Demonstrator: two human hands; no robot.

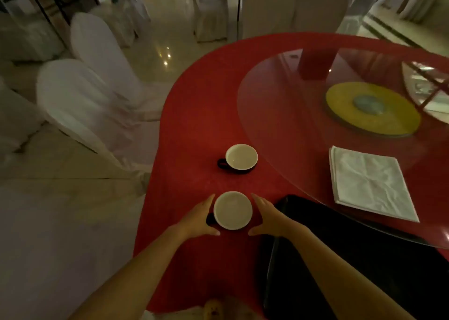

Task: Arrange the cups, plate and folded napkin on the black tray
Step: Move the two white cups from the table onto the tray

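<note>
Two dark cups with white insides stand on the red tablecloth. The near cup (pixel 232 210) sits between my hands, its handle pointing left. My left hand (pixel 198 219) is open beside its left wall, over the handle, and my right hand (pixel 266 219) is open just off its right wall. Whether either hand touches the cup I cannot tell. The far cup (pixel 240 158) stands alone farther back. A black tray (pixel 364 259) lies to the right of my right forearm. A folded white napkin (pixel 370 182) rests on the glass turntable. No plate is visible.
A round glass turntable (pixel 279 115) covers the table's middle, with a yellow disc (pixel 393 115) under it, and its edge overlaps the tray's far side. White-covered chairs (pixel 85 96) stand at the left of the table (pixel 194 125).
</note>
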